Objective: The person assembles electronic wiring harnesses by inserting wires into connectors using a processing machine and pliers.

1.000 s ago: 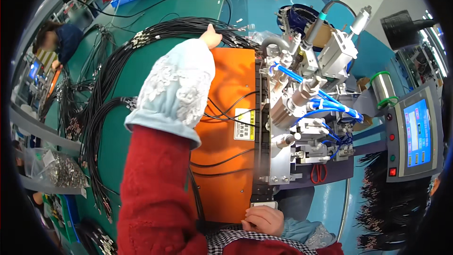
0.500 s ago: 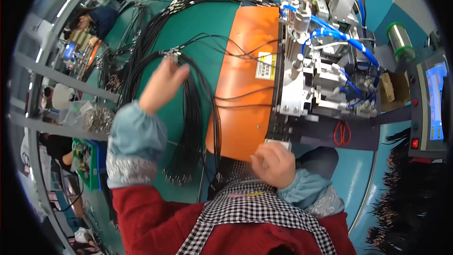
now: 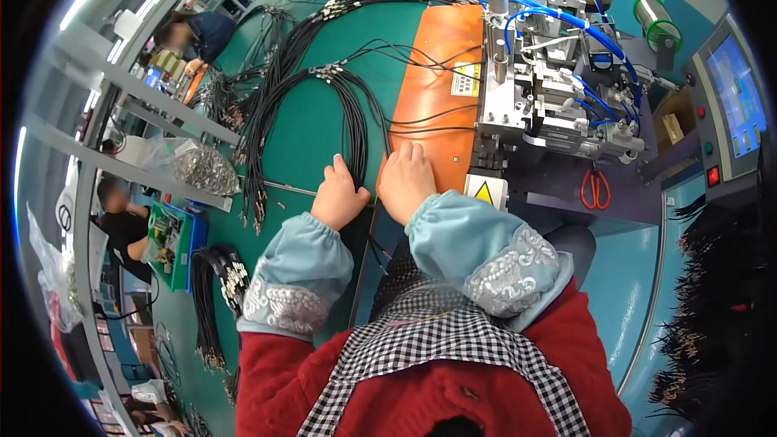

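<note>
My left hand [image 3: 340,196], fingers bent, closes over the lower part of a bundle of black cables [image 3: 354,125] on the green table. Beside it, at the left edge of the orange sloped plate [image 3: 433,73], my right hand [image 3: 407,184] closes round thin black cables [image 3: 384,123] running down under its fingers. The cables' lower ends are hidden by my hands. Small metal ends [image 3: 328,73] cluster at the top of the loop. Several single cables cross the orange plate into the machine [image 3: 534,89].
A large cable bundle [image 3: 275,89] curves along the left and back. Red-handled scissors [image 3: 595,190] lie below the machine, near a control screen [image 3: 735,89]. At left stand a bag of metal parts [image 3: 202,168] and a green bin [image 3: 171,247]. Co-workers [image 3: 209,36] sit farther off.
My left hand has come down from the top of the cable loop to its lower part. My right hand has moved up and left from my lap to the orange plate's edge.
</note>
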The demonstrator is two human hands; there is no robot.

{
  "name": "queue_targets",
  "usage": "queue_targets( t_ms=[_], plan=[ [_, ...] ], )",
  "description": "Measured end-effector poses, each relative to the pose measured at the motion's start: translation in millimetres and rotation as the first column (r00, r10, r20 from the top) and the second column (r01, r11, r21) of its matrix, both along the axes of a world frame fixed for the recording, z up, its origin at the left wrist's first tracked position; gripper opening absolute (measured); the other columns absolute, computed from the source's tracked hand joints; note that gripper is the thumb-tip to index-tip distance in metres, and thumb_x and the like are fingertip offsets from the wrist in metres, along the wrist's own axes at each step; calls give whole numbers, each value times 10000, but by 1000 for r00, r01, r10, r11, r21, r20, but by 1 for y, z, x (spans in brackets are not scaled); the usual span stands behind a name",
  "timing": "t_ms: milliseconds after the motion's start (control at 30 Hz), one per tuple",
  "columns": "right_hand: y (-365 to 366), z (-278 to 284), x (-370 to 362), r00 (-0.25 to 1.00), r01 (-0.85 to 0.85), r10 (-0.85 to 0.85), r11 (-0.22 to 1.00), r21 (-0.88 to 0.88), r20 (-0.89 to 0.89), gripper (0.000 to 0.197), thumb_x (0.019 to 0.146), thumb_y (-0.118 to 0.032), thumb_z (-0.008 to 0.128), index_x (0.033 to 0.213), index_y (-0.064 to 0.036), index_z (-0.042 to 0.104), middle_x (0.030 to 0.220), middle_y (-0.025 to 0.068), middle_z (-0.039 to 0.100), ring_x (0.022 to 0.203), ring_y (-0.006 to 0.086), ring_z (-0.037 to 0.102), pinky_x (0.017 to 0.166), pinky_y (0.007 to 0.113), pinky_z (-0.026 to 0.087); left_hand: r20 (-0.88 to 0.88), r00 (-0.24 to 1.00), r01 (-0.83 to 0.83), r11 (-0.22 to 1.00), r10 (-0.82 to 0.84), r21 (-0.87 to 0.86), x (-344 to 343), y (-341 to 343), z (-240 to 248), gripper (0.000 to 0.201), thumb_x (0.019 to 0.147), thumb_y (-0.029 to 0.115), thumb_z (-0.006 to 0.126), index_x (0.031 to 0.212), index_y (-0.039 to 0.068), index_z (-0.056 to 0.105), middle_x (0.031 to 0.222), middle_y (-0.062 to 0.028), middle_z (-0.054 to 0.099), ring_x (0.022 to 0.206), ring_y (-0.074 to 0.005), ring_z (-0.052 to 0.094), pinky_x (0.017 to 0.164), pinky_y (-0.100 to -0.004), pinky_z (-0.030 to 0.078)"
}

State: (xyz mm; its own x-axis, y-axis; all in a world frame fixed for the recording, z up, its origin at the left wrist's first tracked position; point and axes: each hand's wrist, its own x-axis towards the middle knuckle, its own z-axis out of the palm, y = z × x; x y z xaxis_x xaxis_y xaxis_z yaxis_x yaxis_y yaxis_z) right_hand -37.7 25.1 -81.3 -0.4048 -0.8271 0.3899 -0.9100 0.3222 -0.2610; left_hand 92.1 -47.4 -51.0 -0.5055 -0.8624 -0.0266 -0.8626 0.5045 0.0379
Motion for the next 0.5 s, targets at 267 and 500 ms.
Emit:
queue_targets(
  t_ms=[267,500],
  plan=[
    [94,60,-75,-94,-102,276,953,-285,957,278,952,-92,488,1207,15,457,819,85,608,553,129,556,480,238,439,-607,776,435,553,170,711,-13,30,93,397,970,188,534,1291,-43,506,1068,-147,625,901,-236,610,800,-329,508],
    [151,61,-72,158,-67,107,993,-97,982,255,956,-61,496,1192,34,517,832,84,620,574,116,570,490,222,457,-272,905,227,912,-327,-342,8,-221,-4,418,920,241,577,1216,-54,569,1157,-233,632,1010,-379,609,895,-440,486]
  ],
)
